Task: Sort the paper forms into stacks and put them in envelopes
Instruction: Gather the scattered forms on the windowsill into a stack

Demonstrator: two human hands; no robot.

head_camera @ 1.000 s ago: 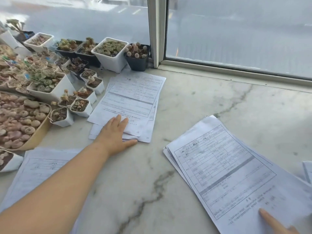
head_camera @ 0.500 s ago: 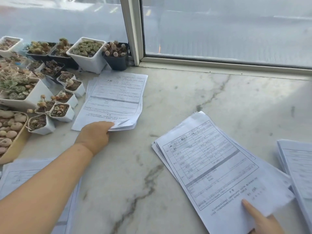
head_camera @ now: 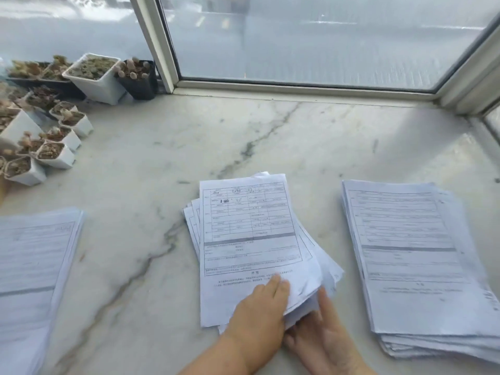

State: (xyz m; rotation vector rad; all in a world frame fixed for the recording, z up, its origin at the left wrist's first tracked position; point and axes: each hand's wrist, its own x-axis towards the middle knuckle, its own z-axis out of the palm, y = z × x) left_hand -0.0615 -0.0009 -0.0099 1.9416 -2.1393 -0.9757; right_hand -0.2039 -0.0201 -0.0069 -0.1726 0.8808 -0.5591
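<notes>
Marble sill (head_camera: 151,147), left hand (head_camera: 259,307) flat on middle stack (head_camera: 251,239)

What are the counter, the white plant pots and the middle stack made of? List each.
Counter: looks like polished marble, pale with grey veins and soft sheen.
White plant pots: probably thin plastic, smooth, matte, square-rimmed.
Middle stack: printed paper forms, matte, with curling corners.
</notes>
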